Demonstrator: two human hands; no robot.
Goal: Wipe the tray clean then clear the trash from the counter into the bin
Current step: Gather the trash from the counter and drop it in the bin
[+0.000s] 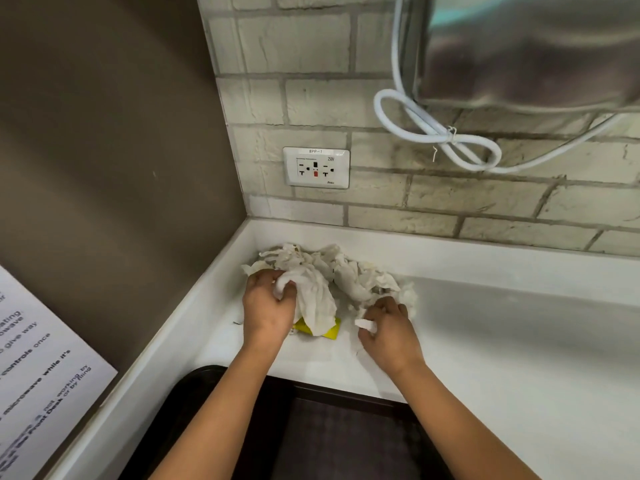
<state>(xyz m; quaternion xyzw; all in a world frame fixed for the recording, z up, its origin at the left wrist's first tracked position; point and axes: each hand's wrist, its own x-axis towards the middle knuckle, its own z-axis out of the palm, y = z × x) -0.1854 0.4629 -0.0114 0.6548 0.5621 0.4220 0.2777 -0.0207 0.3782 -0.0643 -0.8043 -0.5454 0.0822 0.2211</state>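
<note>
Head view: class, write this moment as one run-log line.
stage: gathering trash | left hand: grips crumpled paper towels | right hand: pinches tissue scrap | yellow wrapper: under towels | tray: near edge | bin: unseen

- Even, soft indoor light; white surface [519, 341] was bright, with no harsh shadows.
- Mild glare on metal appliance [526, 50].
- Wide-angle bending at edges; notice [38, 368] text blurred.

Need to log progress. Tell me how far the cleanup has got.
Done: cannot confirm; the dark tray shows only partly.
In hand: left hand grips a crumpled paper towel; right hand pinches a small scrap.
Left: the remaining towel pile and yellow wrapper lie on the counter; no bin in view.
</note>
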